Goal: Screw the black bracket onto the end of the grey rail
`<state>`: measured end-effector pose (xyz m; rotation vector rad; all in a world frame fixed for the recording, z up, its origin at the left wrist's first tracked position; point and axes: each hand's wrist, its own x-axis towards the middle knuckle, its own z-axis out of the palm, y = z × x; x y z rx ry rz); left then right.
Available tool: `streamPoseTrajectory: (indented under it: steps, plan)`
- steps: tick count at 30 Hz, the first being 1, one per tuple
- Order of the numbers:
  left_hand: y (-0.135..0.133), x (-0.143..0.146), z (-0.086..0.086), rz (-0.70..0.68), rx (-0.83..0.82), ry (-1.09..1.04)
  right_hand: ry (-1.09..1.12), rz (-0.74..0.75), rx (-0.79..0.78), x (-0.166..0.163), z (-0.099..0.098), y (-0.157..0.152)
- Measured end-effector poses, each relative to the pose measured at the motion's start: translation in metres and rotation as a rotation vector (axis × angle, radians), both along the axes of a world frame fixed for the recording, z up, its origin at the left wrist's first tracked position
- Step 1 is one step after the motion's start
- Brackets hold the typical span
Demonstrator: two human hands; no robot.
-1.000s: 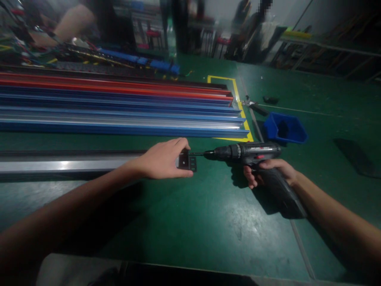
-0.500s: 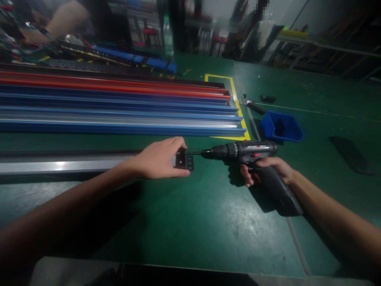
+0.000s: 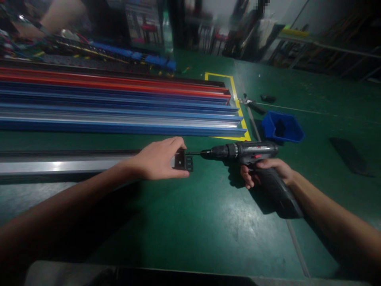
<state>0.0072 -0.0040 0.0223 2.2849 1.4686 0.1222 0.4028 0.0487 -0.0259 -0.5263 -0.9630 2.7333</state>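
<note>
A long silver and black metal profile point(image 3: 59, 166) lies on the green table, its right end in my left hand point(image 3: 159, 159). The thumb and fingers of that hand grip both sides of the end, where a black end cap point(image 3: 180, 162) with a slotted tab shows. My right hand point(image 3: 272, 171) is wrapped round the handle of a black cordless drill point(image 3: 257, 149), a finger by its red switch. The drill points left and its long bit point(image 3: 195, 153) meets the end cap near its upper edge. Whether a screw sits at the tip is too small to tell.
Several blue profiles point(image 3: 125, 113) and red profiles point(image 3: 125, 81) lie beyond, inside yellow tape point(image 3: 245, 129). A blue bin point(image 3: 282, 125) stands right of them, near pliers point(image 3: 253, 105) and a dark flat object point(image 3: 351, 155). A co-worker's arm point(image 3: 64, 16) is at the upper left.
Both hands, the drill and the profile keep almost the same positions. The drill's rear has shifted very slightly. The co-worker's arm at the upper left has moved a little leftward and up.
</note>
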Motion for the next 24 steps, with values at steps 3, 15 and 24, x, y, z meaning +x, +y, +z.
streamPoseTrajectory:
  steps: [3,15,24]
  plan:
    - [-0.0002,-0.0005,0.0003,-0.006,-0.003,0.000,-0.001,-0.002,-0.004,0.0001,-0.0001,-0.0007]
    - [0.0006,-0.0001,-0.0019,-0.003,-0.004,0.014,-0.003,-0.004,-0.022,0.0000,0.0013,-0.0005]
    - [0.0011,-0.0008,-0.0013,-0.005,-0.010,0.014,-0.007,-0.009,-0.069,0.0010,0.0010,-0.0015]
